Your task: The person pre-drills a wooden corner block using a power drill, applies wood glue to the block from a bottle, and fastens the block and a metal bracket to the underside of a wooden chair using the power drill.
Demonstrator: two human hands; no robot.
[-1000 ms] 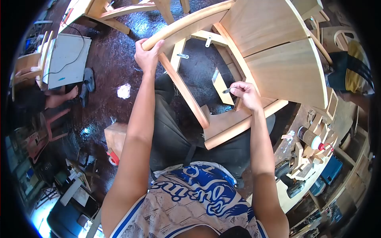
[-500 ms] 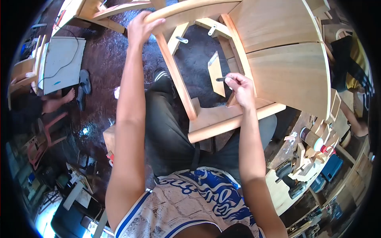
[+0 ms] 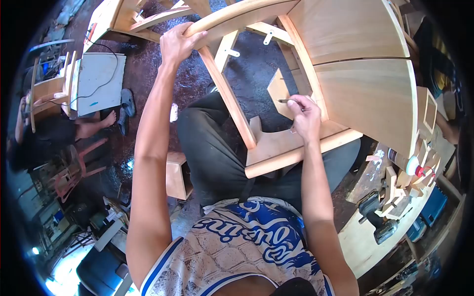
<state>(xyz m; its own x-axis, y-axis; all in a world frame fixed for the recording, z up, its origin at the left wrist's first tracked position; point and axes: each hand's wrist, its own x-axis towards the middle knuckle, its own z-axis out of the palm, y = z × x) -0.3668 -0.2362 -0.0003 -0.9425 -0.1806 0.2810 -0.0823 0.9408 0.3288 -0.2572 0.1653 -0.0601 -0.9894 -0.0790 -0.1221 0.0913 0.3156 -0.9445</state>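
A wooden chair frame (image 3: 224, 96) with two wide flat panels (image 3: 365, 98) lies tilted over my lap. My left hand (image 3: 178, 43) is wrapped round the end of its curved upper rail. Near the lower right of the frame's opening, my right hand (image 3: 306, 117) pinches a small dark metal piece (image 3: 283, 101) between thumb and fingers. Pale metal brackets (image 3: 268, 37) sit on the inner corner braces. Through the opening a loose-looking wooden piece (image 3: 279, 92) shows just beyond the metal piece.
At the right, a workbench (image 3: 363, 232) bears a cordless drill (image 3: 377, 217), wood offcuts and a glue bottle (image 3: 411, 166) with a red cap. A wooden box (image 3: 176, 175) stands on the floor by my left knee. Another person's bare foot (image 3: 109, 119) shows at the left.
The view has shifted, and the frame has tilted slightly on my lap. Both hands keep their grips; the small metal piece now points left near the loose-looking wooden piece.
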